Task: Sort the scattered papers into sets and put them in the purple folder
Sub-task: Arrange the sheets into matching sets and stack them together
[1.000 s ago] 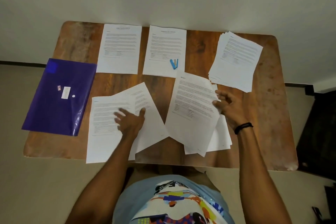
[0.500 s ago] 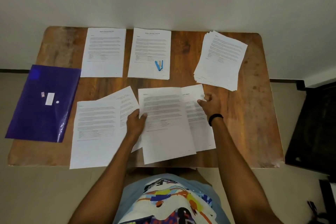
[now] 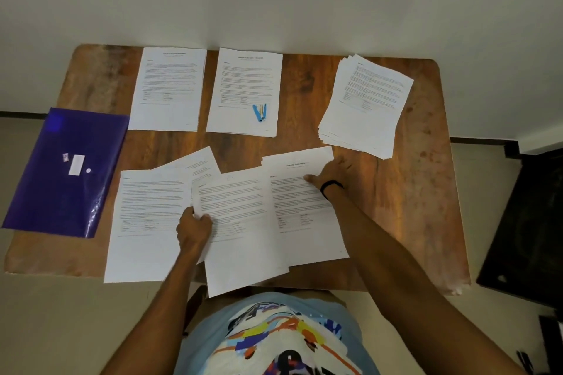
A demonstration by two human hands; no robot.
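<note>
The wooden table (image 3: 426, 192) carries everything. The purple folder (image 3: 67, 173) lies flat and closed at the table's left edge, partly overhanging it and well apart from both hands; no paper shows inside it. Along the far side sit a thick, fanned stack (image 3: 365, 106) at the right and two squarer piles (image 3: 169, 88) (image 3: 245, 91), the middle one with a blue stapler (image 3: 260, 113) on it.

The near side is what has changed. A second ago the middle sheet (image 3: 240, 246) was raised at the right, over the loose papers. Now it lies flat, drawn leftward, and the titled sheet (image 3: 304, 222) it covered shows beside it, their edges overlapping. I judge that sorting is only midway and filing has not begun.

The left hand (image 3: 193, 230) pinches the middle sheet's left edge, its fingers curled. The right hand (image 3: 330, 175) rests on the titled sheet's upper right part, fingers fairly straight and close together, thumb out to the left, pressing the sheet down.
</note>
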